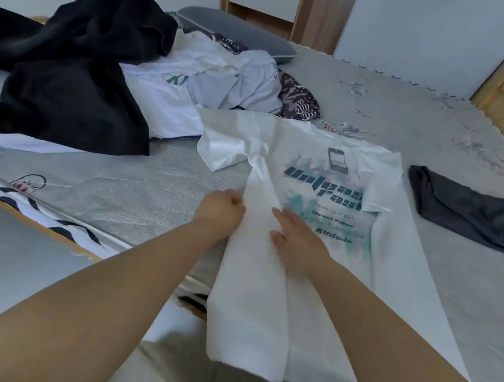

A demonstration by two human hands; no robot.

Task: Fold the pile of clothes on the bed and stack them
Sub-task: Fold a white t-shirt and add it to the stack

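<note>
Head view shows the white printed T-shirt [322, 178] lying on the bed [122, 191], its long axis running away from the person. The left hand [220, 211] pinches its left side edge; the right hand [296, 240] lies flat, fingers straight, pressing the cloth just beside it. Folding that edge rightward looks next.

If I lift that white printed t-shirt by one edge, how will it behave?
The white printed t-shirt will probably hang limp: it already creases where the left hand pinches it. It looks thin, so likely light. Its hem drapes off the grey bed, so it may slide.
</note>
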